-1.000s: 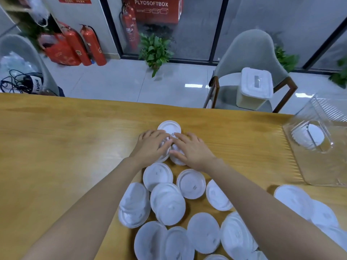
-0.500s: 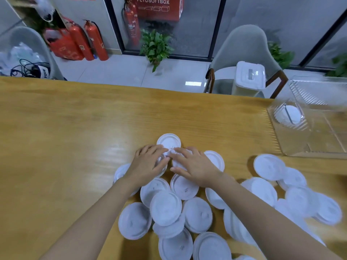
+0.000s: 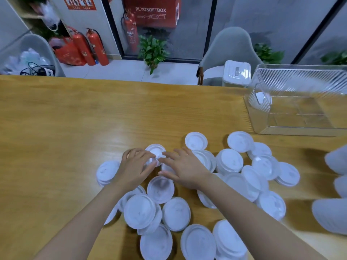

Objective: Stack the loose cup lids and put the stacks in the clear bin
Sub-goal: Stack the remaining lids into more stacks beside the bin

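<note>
Two hands are meeting over the middle of the wooden table point(image 3: 56, 119). The left hand point(image 3: 134, 167) is curling its fingers down around a small white clump of lids point(image 3: 158, 158), with its thumb pointing across at the other hand. The right hand point(image 3: 185, 167) is coming in from the opposite side with its fingers fairly straight and spread. Its forefinger tip is touching the same clump and its thumb is stretching out below. I cannot tell whether it is actually gripping, because that spot is blurred. One more lid point(image 3: 155, 150) is lying flat just beyond the fingertips, touching the clump.

The loose lids point(image 3: 139, 211) are lying all over the near part of the table, many of them overlapping. They are spreading out under and between both forearms and away to the person's right, where a few are smearing at the picture's edge.

The clear bin point(image 3: 304, 79) is standing on the far right of the table, well apart from the hands. Its top is open, and something white and round point(image 3: 260, 97) is sitting in its left end.

Beyond the table a grey chair point(image 3: 231, 49) is holding a white tub point(image 3: 237, 72) on its seat. A potted plant point(image 3: 153, 50) and some red fire extinguishers point(image 3: 95, 47) are standing by the glass wall.
</note>
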